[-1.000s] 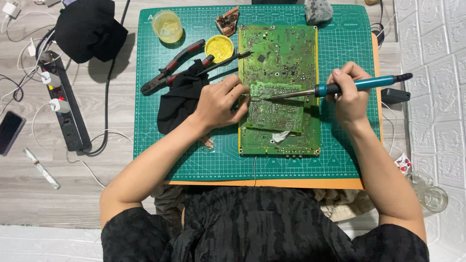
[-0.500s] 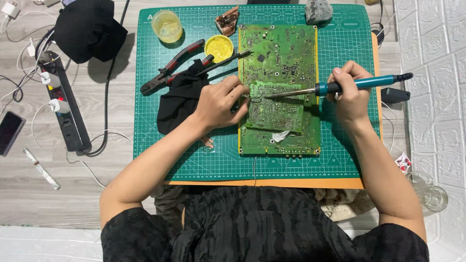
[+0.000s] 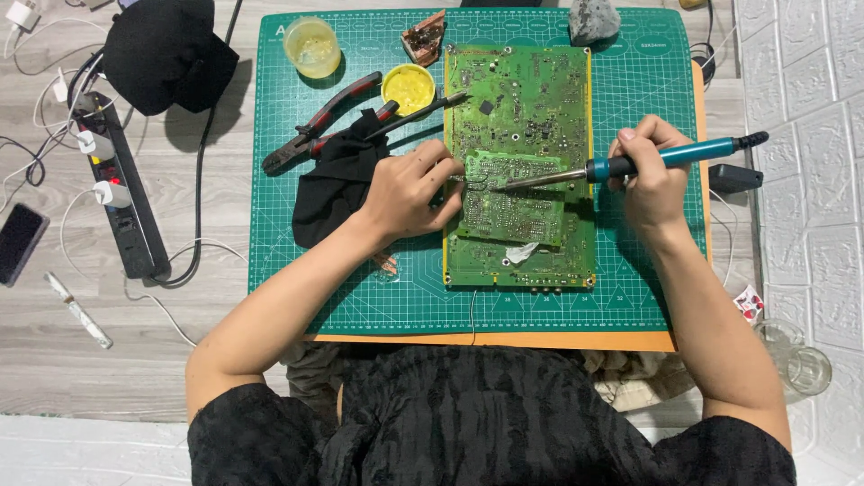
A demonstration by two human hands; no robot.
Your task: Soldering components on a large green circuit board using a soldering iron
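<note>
**Green boards under the iron**

Green cutting mat [image 3: 360, 297] carries a large circuit board [image 3: 531, 99], with a smaller circuit board [image 3: 513, 202] lying on top of it. The left hand [image 3: 409, 193] rests at the small board's left edge, fingers curled, seemingly pinching something thin there, too small to tell. The right hand [image 3: 652, 175] is closed round a blue-handled soldering iron [image 3: 630, 162], its tip down on the small board. Farther off lie red-handled pliers [image 3: 319, 121], a black cloth [image 3: 337, 184] and a yellow tin [image 3: 408, 88].
</note>
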